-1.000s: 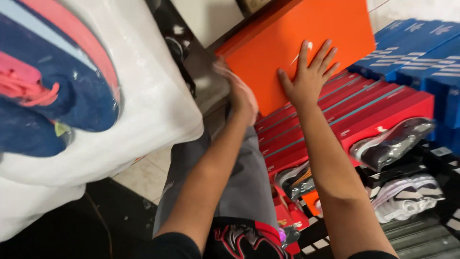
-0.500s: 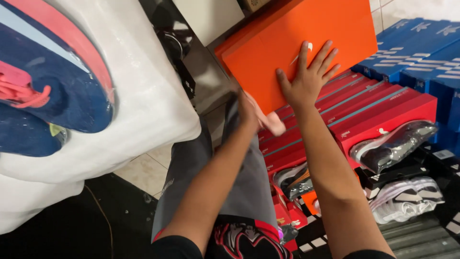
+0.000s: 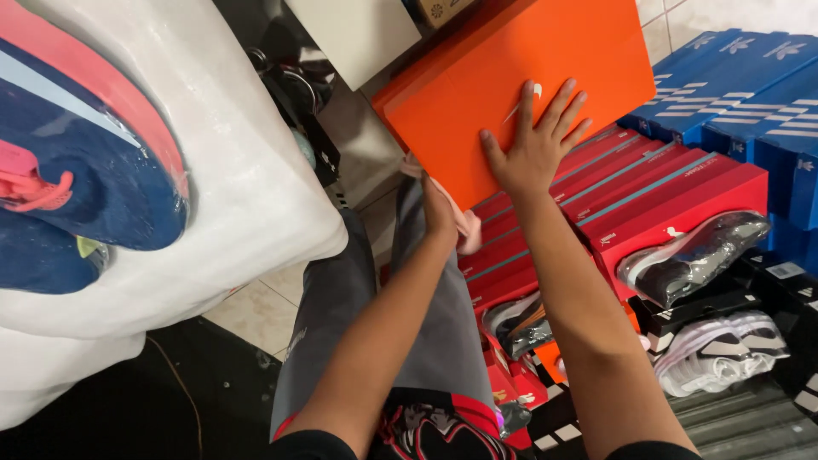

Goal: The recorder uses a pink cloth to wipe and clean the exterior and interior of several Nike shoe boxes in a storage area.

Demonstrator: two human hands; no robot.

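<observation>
A: Where was the orange shoebox [image 3: 511, 81]?
B: Atop the red shoeboxes [image 3: 673, 200], long axis slanting up-right. Right hand [image 3: 532, 149] lay open, flat on its lid; left hand [image 3: 443, 213] sat under the near edge, grip unclear.

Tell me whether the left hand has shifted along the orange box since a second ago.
Yes. The left hand has slid from the orange shoebox's left edge down to its lower corner, nearer the red boxes. The right hand stays flat on the lid.
</observation>
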